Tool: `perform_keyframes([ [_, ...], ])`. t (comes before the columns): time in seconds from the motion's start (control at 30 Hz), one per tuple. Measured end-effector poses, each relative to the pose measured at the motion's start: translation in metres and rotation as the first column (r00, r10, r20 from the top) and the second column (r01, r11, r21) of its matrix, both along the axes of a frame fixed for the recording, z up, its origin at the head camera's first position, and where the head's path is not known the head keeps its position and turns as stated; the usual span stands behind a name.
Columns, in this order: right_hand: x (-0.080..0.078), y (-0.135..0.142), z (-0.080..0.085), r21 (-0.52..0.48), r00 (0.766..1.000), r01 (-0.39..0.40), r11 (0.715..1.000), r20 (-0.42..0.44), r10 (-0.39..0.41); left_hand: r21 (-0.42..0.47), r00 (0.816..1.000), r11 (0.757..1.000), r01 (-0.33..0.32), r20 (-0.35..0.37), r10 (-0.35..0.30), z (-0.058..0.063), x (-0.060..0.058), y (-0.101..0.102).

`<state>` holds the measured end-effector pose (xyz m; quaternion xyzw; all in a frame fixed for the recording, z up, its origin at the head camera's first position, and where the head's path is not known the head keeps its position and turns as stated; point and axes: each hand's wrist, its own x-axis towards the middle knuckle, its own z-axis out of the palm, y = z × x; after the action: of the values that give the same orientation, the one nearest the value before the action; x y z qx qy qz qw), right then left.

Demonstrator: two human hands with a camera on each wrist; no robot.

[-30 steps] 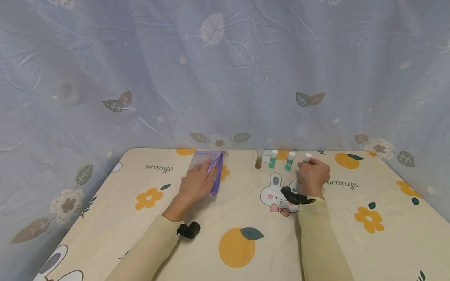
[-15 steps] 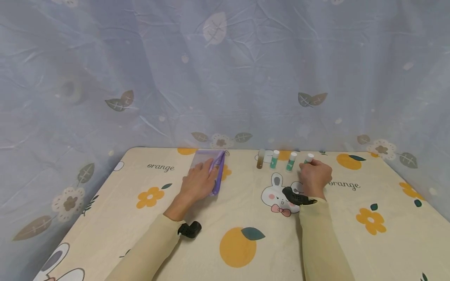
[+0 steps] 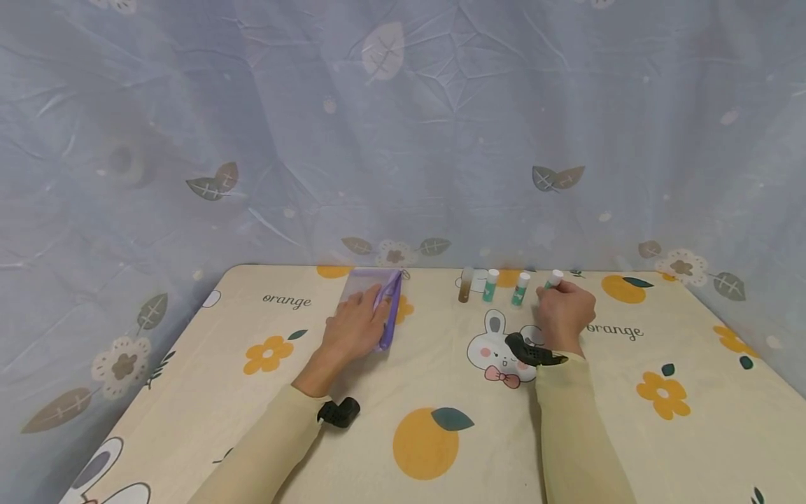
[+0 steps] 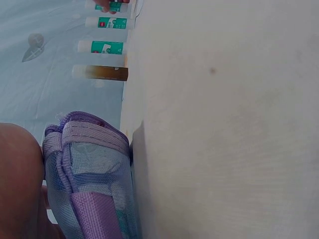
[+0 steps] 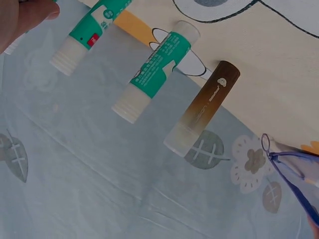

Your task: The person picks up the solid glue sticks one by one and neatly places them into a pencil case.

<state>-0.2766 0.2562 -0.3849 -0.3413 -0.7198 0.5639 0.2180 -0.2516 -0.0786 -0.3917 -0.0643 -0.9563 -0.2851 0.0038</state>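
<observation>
In the head view my left hand (image 3: 356, 323) rests on a purple-edged mesh zip pouch (image 3: 392, 318), its fingers spread over the top. The left wrist view shows the side of the pouch (image 4: 99, 164) standing up from the cloth beside the hand. My right hand (image 3: 567, 312) pinches a green glue stick (image 3: 554, 280) with a white cap uppermost; its lower part is hidden by the fingers. Left of that hand, two similar glue sticks, one (image 3: 520, 289) nearer and another (image 3: 490, 285), stand upright. A brown tube with a translucent cap (image 3: 465, 285) stands at the row's left end.
A cream tablecloth (image 3: 352, 448) printed with oranges, flowers and a rabbit covers the table. Behind the back edge hangs a grey-blue patterned curtain (image 3: 403, 154). The pouch's zip has a cord loop (image 5: 266, 144) at its far corner.
The glue stick in my right hand has risen slightly and shifted a little to the right. My left hand stays on the pouch, and the standing tubes keep their places.
</observation>
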Motion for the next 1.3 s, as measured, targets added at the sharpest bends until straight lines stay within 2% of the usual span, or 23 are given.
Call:
perform_keyframes([
  [0.77, 0.004, 0.000, 0.022, -0.009, 0.999, 0.003, 1.000, -0.035, -0.003, -0.008, 1.000, 1.000, 0.001, 0.000, -0.001, 0.000, 0.000, 0.000],
  [1.07, 0.005, 0.000, 0.028, 0.029, 0.997, -0.002, 1.000, -0.076, 0.004, -0.005, 1.000, 1.000, -0.001, 0.007, 0.001, 0.001, 0.000, 0.000],
  [1.3, 0.006, -0.001, 0.041, 0.039, 0.997, -0.008, 0.999, -0.080, 0.011, -0.010, 1.000, 1.000, -0.001, 0.005, 0.001, 0.000, -0.001, 0.001],
])
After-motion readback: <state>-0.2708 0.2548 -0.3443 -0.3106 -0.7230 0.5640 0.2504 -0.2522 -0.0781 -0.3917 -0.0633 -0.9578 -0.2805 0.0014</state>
